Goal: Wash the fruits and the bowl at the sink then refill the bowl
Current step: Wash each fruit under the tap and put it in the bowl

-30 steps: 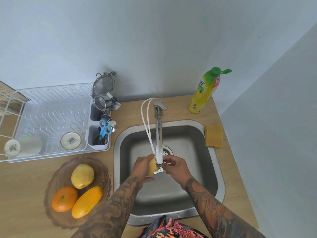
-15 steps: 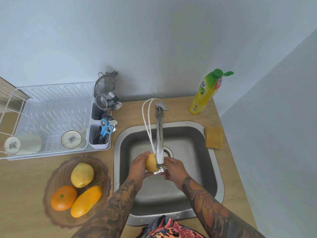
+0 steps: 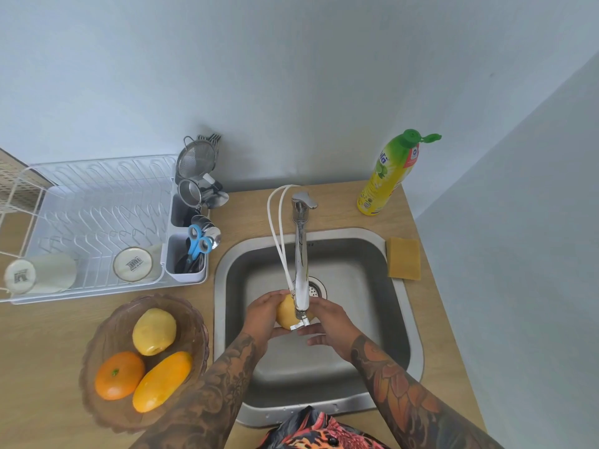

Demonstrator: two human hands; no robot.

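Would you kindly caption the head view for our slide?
Both hands, left and right, hold a yellow fruit under the tap over the sink.

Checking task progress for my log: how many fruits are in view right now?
4. Three lie in the bowl: a yellow fruit, an orange and a mango. The fourth is held by both hands under the tap, over the sink. Nothing suggests hidden ones.
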